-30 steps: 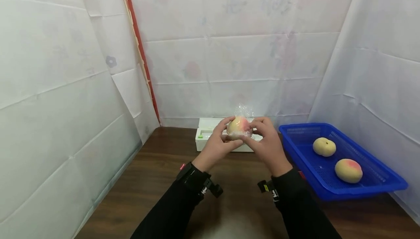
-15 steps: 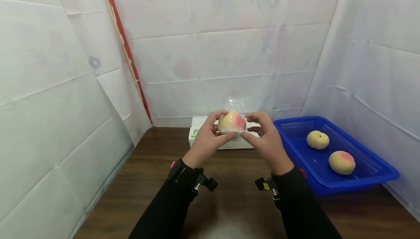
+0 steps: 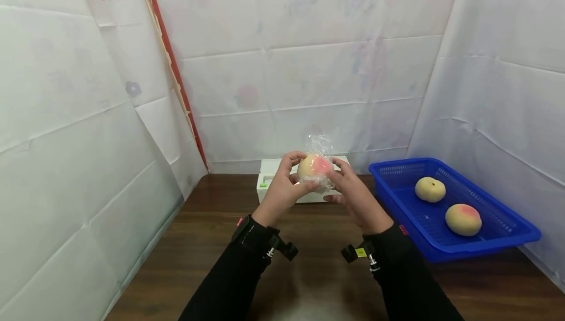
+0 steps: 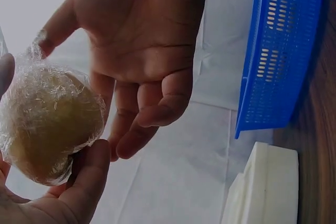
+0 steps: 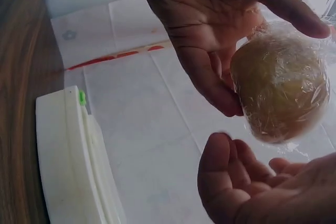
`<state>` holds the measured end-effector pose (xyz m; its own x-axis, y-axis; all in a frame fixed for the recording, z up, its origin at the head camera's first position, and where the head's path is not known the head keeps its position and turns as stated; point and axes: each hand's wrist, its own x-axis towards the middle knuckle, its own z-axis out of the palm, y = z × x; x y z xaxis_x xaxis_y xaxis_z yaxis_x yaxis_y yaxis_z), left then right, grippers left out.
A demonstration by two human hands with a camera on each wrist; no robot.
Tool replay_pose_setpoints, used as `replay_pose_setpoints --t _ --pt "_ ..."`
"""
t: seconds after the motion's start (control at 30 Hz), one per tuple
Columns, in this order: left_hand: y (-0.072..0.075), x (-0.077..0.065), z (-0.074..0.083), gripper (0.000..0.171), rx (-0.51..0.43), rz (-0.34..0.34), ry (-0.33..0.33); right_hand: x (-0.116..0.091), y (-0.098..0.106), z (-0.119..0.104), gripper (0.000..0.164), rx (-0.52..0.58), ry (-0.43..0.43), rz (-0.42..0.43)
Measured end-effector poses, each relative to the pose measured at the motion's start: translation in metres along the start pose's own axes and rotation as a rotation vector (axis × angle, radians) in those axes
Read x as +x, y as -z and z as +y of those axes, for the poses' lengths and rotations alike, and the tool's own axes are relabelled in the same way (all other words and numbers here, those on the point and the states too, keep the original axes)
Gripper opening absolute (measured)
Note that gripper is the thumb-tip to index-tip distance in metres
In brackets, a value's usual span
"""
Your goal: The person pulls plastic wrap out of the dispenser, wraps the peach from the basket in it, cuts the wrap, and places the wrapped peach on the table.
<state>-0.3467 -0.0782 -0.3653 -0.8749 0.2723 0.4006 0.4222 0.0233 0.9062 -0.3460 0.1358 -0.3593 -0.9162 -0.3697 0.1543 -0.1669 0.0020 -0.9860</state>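
Note:
A yellow and pink peach [image 3: 307, 168], wrapped in clear plastic wrap [image 3: 320, 143], is held up over the table. My left hand [image 3: 281, 189] grips it from the left, fingers and thumb around its side. A crinkled tuft of wrap stands up beyond the fruit. From the right side my right hand [image 3: 356, 199] reaches in, its extended thumb touching the gathered wrap. In the left wrist view, the other right fingers [image 4: 149, 109] hang loosely bent beside the wrapped peach. Behind both hands sits a white plastic-wrap dispenser box [image 3: 270, 165] with a green slider.
On the right stands a blue plastic basket [image 3: 485, 247] holding a pale peach [image 3: 430, 189] and a pink-tinged peach [image 3: 463, 220]. White sheeting [image 3: 282, 81] hangs behind and at both sides of the brown wooden table [image 3: 212, 223].
My right thumb has moved from beneath the peach up to its right side, and the other right fingers have dropped lower and away from the fruit. My left hand keeps its grip.

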Motion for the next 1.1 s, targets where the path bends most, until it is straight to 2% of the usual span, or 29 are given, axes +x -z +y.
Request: replay_pose_setpoints --t 0.2,0.3,0.4,0.5,0.57,0.8,1.0,1.1 --pt "0.0 -0.004 0.007 0.057 -0.011 -0.001 -0.015 -0.006 0.004 -0.002 0.08 -0.19 0.125 -0.137" --pt "0.001 -0.004 0.009 0.054 -0.017 -0.021 -0.019 -0.009 0.006 -0.003 0.087 -0.238 0.175 -0.171" --pt "0.002 -0.004 0.01 0.053 -0.01 -0.032 -0.028 -0.009 0.007 -0.004 0.1 -0.259 0.186 -0.172" --pt "0.003 -0.003 0.01 0.053 -0.009 -0.036 -0.03 -0.009 0.006 -0.005 0.115 -0.274 0.151 -0.142" --pt "0.003 -0.003 0.01 0.053 -0.006 -0.031 -0.033 -0.007 0.005 -0.005 0.12 -0.282 0.121 -0.108" --pt "0.004 -0.004 0.011 0.051 0.016 -0.045 -0.063 -0.003 0.004 -0.002 0.095 -0.255 0.076 -0.01" --pt "0.003 -0.004 0.012 0.047 0.019 -0.037 -0.058 -0.004 0.002 -0.001 0.092 -0.288 0.102 0.034" --pt "0.003 -0.003 0.011 0.046 0.02 -0.031 -0.054 -0.005 0.001 -0.002 0.078 -0.281 0.127 0.045"
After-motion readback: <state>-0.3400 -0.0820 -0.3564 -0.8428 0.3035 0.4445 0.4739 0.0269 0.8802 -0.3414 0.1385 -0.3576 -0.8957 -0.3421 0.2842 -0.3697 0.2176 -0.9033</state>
